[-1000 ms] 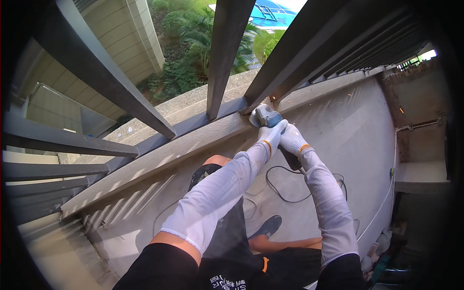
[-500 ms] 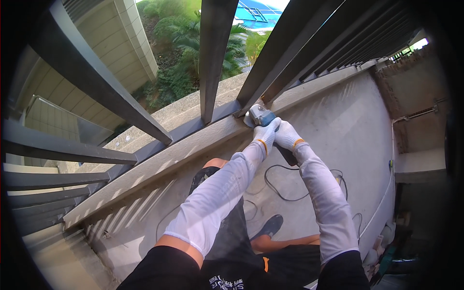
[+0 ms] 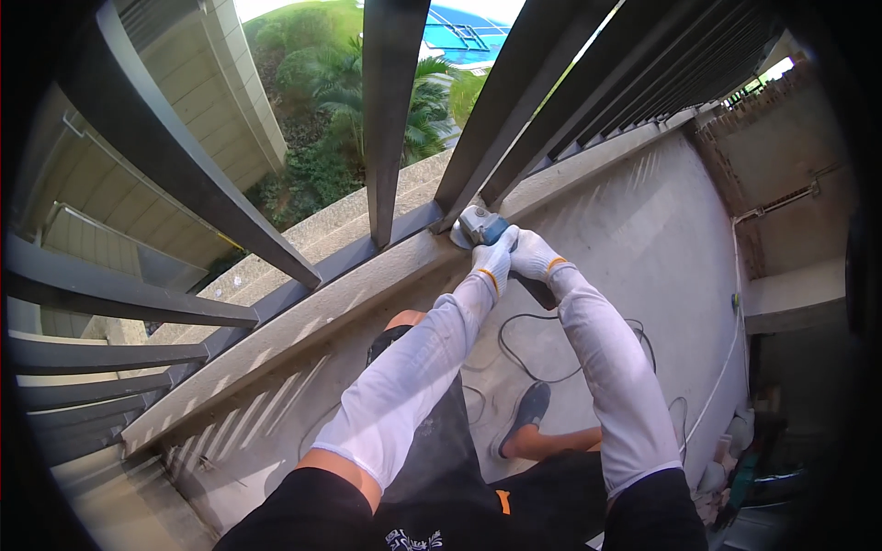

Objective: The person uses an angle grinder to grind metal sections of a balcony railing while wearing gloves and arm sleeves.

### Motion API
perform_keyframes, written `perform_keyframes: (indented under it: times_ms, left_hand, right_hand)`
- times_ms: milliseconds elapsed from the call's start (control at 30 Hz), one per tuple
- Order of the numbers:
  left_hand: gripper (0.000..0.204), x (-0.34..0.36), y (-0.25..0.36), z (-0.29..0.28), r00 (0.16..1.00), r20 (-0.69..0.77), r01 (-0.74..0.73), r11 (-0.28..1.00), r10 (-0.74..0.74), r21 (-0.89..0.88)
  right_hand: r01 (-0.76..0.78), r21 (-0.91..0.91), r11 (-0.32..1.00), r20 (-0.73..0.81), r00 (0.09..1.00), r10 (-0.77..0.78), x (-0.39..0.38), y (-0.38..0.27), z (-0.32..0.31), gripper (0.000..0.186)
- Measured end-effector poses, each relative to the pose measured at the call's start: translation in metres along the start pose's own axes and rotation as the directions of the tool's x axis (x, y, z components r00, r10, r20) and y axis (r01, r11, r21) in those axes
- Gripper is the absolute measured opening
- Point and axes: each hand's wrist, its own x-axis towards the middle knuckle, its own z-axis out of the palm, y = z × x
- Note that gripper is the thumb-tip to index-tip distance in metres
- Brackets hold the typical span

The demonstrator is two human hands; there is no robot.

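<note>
An angle grinder (image 3: pixel 489 229) with a blue body and silver head is held in both my hands. My left hand (image 3: pixel 497 258), in a white knit glove with an orange cuff, is closed round the body near the head. Behind it, my right hand (image 3: pixel 535 254), gloved the same way, grips the body toward the dark rear handle. The pale disc (image 3: pixel 459 235) is against or very close to the foot of a dark metal railing bar (image 3: pixel 474 138), at the concrete curb (image 3: pixel 386 273). Whether it touches cannot be made out.
A black cord (image 3: pixel 524 365) loops over the grey concrete floor (image 3: pixel 634 248) beside my foot (image 3: pixel 531 404). Railing bars run along the curb on both sides. Beyond them are plants (image 3: pixel 322 119) and a wall. Clutter (image 3: pixel 735 459) lies at the lower right.
The view has shifted slightly, so the railing and grinder appear a little further left. Both hands keep their hold on the grinder at the same bar's foot.
</note>
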Motion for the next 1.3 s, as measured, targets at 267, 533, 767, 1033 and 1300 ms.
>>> perform_keyframes:
  times_ms: [267,533,767,1033,1300]
  left_hand:
    - [0.061,-0.019,0.023,0.012,0.983,0.182,0.032,0.999,-0.028,-0.017]
    - [0.055,-0.009,0.020,0.017,0.966,0.243,0.150,0.960,-0.091,-0.237]
    - [0.053,0.006,0.012,0.030,0.984,0.154,0.139,0.923,-0.089,-0.358]
    - [0.054,0.011,0.012,0.050,0.998,0.043,0.069,0.887,-0.056,-0.457]
    - [0.052,0.023,0.014,0.057,0.996,-0.087,-0.033,0.871,-0.011,-0.490]
  right_hand:
    - [0.146,-0.106,0.984,-0.008,0.989,-0.148,0.026,0.038,-0.026,0.064]
    - [0.200,-0.182,0.963,0.067,0.979,-0.191,0.036,0.031,-0.040,0.061]
    - [0.225,-0.153,0.962,0.226,0.956,-0.188,0.049,0.032,-0.060,0.059]
    - [0.338,-0.333,0.880,0.295,0.924,-0.243,0.066,0.023,-0.085,0.068]
    - [0.445,-0.325,0.834,0.345,0.877,-0.334,0.071,0.015,-0.097,0.064]
